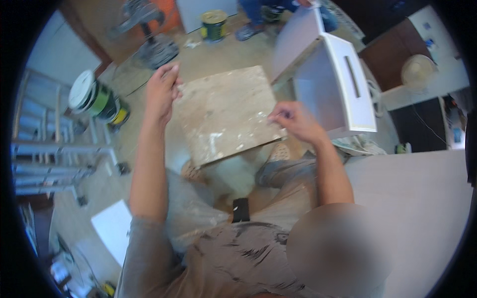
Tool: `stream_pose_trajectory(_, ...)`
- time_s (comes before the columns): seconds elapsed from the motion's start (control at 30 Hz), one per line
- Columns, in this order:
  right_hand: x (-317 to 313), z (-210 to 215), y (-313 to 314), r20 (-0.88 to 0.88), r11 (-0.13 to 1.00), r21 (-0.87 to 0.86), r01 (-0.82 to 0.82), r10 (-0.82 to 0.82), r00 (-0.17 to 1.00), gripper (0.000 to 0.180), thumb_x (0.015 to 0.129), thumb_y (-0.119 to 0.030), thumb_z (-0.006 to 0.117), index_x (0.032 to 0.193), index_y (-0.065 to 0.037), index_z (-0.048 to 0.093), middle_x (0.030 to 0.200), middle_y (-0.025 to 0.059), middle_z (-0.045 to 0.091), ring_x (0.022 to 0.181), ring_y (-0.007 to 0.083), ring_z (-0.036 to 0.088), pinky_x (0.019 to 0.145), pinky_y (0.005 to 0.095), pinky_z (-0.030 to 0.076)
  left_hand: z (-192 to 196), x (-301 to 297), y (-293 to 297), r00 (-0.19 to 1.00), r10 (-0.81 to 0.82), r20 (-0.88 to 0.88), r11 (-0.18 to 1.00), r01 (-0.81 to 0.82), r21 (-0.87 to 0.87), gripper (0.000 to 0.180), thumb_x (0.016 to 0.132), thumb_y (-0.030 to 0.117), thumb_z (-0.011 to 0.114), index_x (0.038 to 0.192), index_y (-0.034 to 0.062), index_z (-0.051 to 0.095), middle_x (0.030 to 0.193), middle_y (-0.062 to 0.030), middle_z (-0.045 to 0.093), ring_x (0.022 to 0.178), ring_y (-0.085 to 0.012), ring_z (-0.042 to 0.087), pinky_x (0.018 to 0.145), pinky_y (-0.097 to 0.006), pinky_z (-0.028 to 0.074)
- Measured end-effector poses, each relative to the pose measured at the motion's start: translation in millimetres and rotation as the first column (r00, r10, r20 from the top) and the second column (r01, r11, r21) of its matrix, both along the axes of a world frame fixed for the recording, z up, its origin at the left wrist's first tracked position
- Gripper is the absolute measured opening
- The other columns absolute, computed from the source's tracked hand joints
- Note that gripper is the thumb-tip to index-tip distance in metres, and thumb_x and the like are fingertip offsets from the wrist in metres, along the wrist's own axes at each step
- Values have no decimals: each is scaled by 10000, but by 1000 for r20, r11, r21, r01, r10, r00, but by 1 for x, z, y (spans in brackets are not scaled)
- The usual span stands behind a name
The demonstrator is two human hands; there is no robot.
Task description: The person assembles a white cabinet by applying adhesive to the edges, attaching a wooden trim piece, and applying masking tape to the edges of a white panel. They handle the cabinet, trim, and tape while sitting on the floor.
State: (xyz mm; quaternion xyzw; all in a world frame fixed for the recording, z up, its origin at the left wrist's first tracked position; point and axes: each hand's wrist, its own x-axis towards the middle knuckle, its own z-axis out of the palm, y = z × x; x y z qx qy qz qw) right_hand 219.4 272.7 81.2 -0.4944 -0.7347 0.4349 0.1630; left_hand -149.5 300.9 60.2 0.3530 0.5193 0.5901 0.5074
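A worn, paint-spotted wooden board lies in front of me, between and beyond my feet. Over its left edge I hold up my left hand, fingers curled toward the thumb. Near the board's right edge hovers my right hand, thumb and fingertips pinched together. Whatever either hand grips, if anything, is too small or hidden to make out. Just right of the right hand stands a white box-like cabinet piece with a long dark slot in its front panel.
Stacked paint buckets and metal ladder frames stand at left. Farther off are a fan base, a yellow-lidded bucket and another person's leg. A pale flat surface spreads at right; a white sheet lies lower left.
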Motion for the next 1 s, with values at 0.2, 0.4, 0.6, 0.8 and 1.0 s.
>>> stream_pose_trajectory(0.2,65,-4,3,-75,902,255,349,-341,937,317,1021,-358,650,1108,-61,721,825,-28,623,700,70,574,599,234,410,-12,-51,-20,827,405,-390,904,-426,36,506,960,518,694,789,44,742,557,-23,498,551,-159,498,562,-363,448)
stream_pose_trajectory(0.4,97,21,-65,-167,891,223,394,-364,916,358,1016,-286,667,1277,-44,701,915,5,630,808,82,568,730,242,441,-37,-29,-130,403,-137,-905,956,-185,-227,383,917,415,705,1071,69,764,942,-202,748,898,-355,715,840,-428,553)
stream_pose_trajectory(0.6,130,-11,-134,-30,923,-39,383,-385,923,426,1020,-258,640,1373,-20,651,1201,94,678,1051,194,624,1004,319,453,19,28,-221,-325,-473,-819,875,-67,-479,506,913,463,700,1234,72,728,1346,-154,661,1360,-341,519,1143,-533,387)
stream_pose_trajectory(0.8,125,9,-181,22,905,96,415,-419,908,375,1044,-256,602,1312,-7,683,1312,135,672,1238,235,598,1107,337,406,116,22,-287,20,-802,-597,595,100,-797,465,931,479,689,1079,48,782,1160,-171,738,1095,-391,678,972,-472,520)
stream_pose_trajectory(1.0,104,22,-186,-173,993,43,112,-103,980,237,959,-143,682,1129,15,727,1184,136,719,1124,222,647,1042,334,451,195,-77,-422,77,-568,-819,742,-382,-550,395,826,381,807,789,-2,721,801,-210,716,738,-365,685,690,-459,518)
